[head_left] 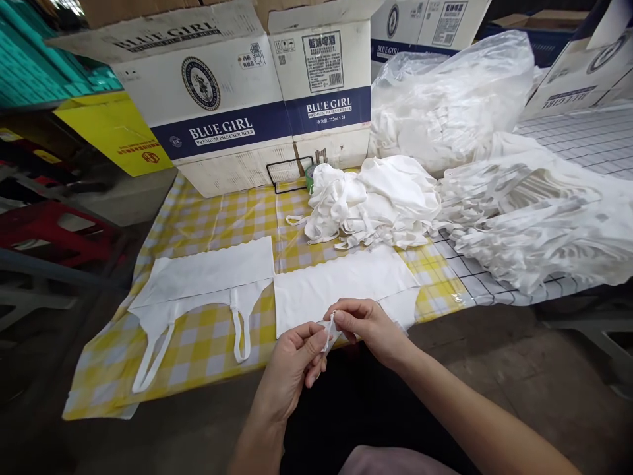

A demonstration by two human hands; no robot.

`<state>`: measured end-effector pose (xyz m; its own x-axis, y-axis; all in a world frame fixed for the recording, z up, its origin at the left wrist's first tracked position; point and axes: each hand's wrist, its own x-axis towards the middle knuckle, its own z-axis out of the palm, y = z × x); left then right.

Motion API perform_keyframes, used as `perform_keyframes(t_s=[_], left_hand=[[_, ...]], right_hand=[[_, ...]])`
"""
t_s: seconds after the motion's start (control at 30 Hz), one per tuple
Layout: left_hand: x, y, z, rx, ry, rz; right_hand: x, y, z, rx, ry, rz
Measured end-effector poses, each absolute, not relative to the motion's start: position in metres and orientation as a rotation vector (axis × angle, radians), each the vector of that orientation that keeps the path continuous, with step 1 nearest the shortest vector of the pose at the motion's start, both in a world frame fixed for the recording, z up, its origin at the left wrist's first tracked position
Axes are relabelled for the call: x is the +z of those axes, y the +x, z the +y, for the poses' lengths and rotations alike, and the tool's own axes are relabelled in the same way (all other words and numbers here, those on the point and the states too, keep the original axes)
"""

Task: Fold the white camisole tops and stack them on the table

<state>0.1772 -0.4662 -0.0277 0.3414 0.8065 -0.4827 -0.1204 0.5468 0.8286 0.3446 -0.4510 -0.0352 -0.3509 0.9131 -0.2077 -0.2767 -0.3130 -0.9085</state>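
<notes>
Both my hands meet at the table's front edge over a white camisole top (341, 284), which lies flat with its scalloped hem away from me. My left hand (299, 359) pinches one of its thin straps between thumb and fingers. Close beside it, my right hand (363, 323) pinches the same strap higher up, at what looks like a small ring or slider; my fingers partly hide it. To the left, a second white camisole top (208, 277) is spread flat, its two straps pointing toward me.
A crumpled heap of white tops (376, 198) lies behind, with a larger stack (539, 204) to the right. A clear plastic bag (450, 99) and a beer carton (237, 99) stand at the back. A black wire frame (289, 175) and green tape roll (310, 177) sit before the carton.
</notes>
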Motion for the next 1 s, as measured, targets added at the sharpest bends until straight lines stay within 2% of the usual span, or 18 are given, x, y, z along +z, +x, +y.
perform_keyframes(t_s=[0.37,1.0], left_hand=[[-0.017,0.180,-0.472,0.668,1.177,1.354],[-0.020,0.180,-0.470,0.643,1.141,1.238]], right_hand=[[-0.045,0.343,-0.459,1.851,-0.924,-0.883],[-0.047,0.343,-0.460,1.863,-0.961,-0.883]])
